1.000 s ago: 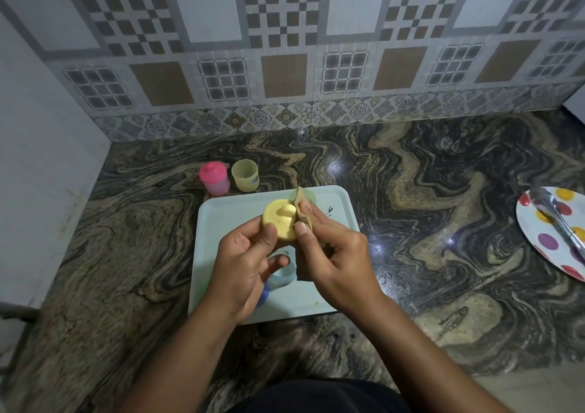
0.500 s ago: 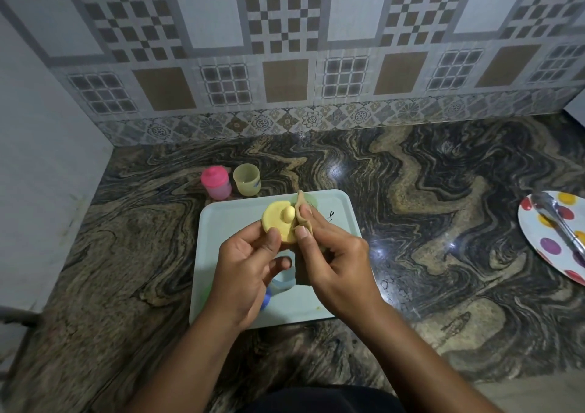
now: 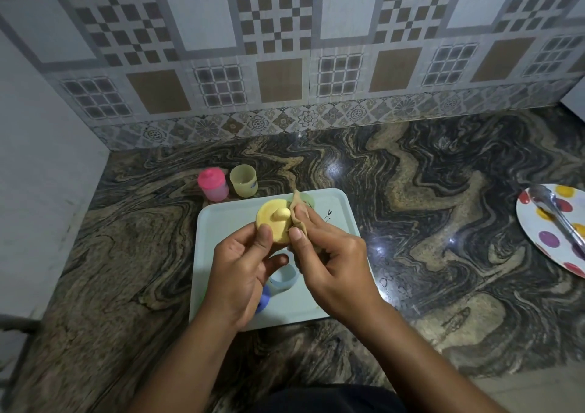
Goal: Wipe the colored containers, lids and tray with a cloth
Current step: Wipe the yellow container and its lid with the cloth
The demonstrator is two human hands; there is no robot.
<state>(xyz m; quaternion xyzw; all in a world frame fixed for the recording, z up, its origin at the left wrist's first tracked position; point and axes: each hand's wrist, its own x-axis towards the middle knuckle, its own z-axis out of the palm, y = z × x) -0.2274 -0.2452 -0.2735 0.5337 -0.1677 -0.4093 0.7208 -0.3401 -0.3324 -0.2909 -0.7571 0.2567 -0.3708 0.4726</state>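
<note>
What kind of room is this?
Most likely a home kitchen: a patterned tile backsplash, a polished stone countertop, and a polka-dot plate with metal tongs on it.

Bare hands and forearms, dark garment below

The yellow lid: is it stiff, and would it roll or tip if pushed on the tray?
Probably stiff: the yellow lid looks undeformed where the left hand pinches its edge. Laid flat it likely slides rather than rolls; resting on its knob it might tip.
</note>
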